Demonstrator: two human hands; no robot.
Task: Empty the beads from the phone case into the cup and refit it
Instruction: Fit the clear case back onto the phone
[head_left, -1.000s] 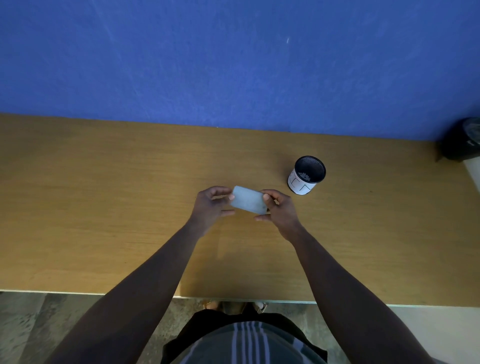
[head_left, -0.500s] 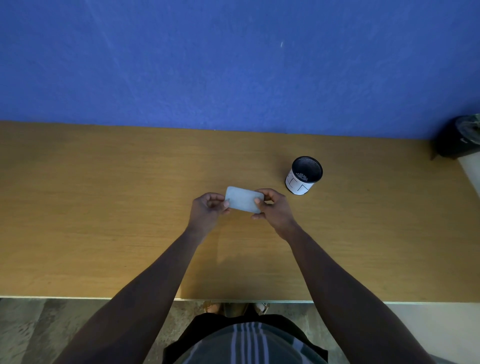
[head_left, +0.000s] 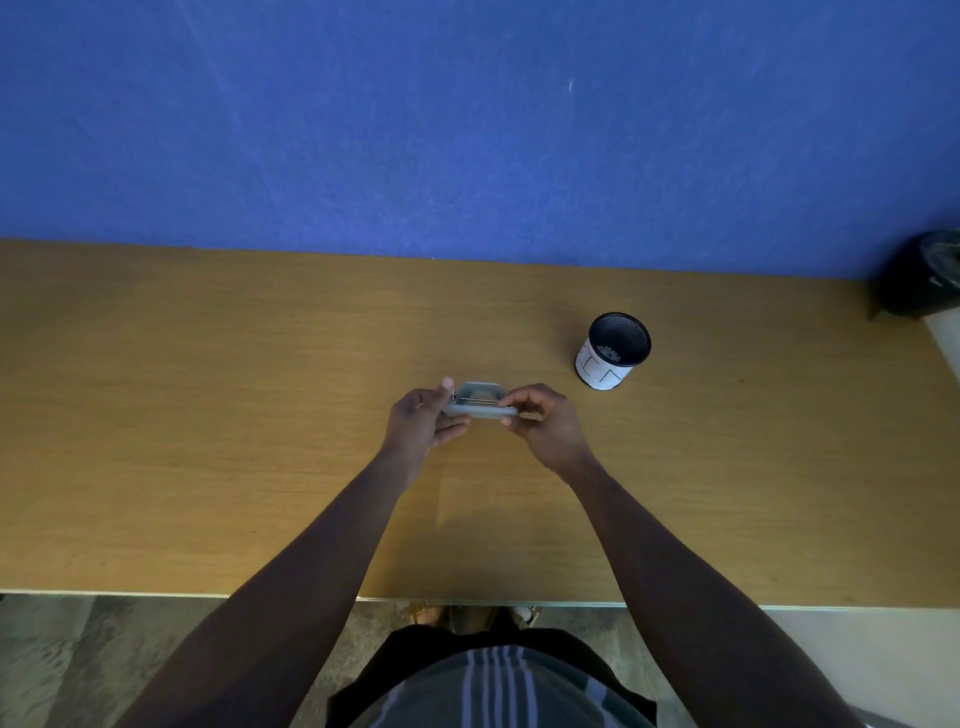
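A pale grey-blue phone case (head_left: 480, 404) is held between both hands above the middle of the wooden table (head_left: 208, 415). It is tilted edge-on toward me, and a phone seems to sit in it, though that is hard to tell. My left hand (head_left: 423, 423) grips its left end, thumb raised over the corner. My right hand (head_left: 545, 423) pinches its right end. A white cup (head_left: 605, 371) with a black inside stands upright to the right, apart from the hands. Small pale beads (head_left: 608, 353) lie in the cup.
A blue wall (head_left: 467, 130) rises behind the table. A dark object (head_left: 919, 275) sits at the far right corner. The table's front edge (head_left: 156, 592) runs close to my body, with floor below.
The case has turned from showing its flat back to lying edge-on. Both hands kept hold of it and shifted slightly up in the view.
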